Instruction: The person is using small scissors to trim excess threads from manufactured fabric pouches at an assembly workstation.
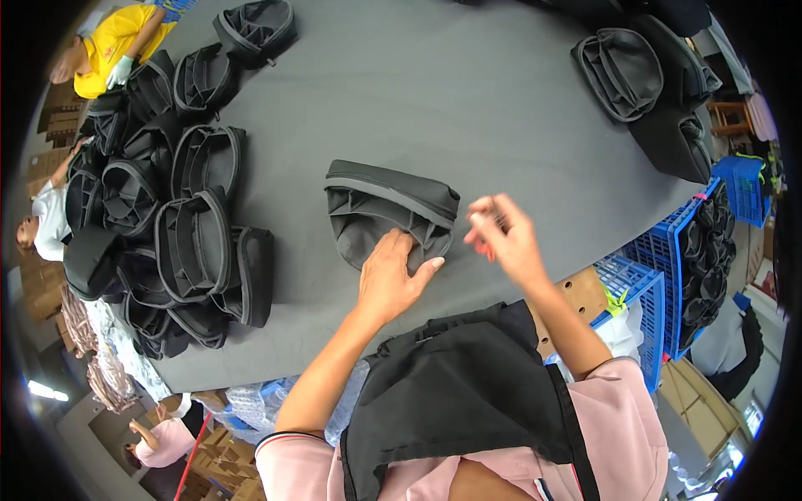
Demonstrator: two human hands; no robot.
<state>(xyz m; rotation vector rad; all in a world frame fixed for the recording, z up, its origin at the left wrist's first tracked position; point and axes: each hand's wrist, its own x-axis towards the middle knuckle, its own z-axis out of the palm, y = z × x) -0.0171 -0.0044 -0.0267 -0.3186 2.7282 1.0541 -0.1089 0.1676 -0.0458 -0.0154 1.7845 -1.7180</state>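
At frame centre, my left hand (391, 280) presses flat, ungripping, on the dark grey fabric pouch (386, 213); my right hand (501, 236) pinches something small and red; I judge steady pressure prevents slipping.

dark grey fabric pouch (386, 210), flat on table

Even bright light, fisheye-bent edges, dark rim.
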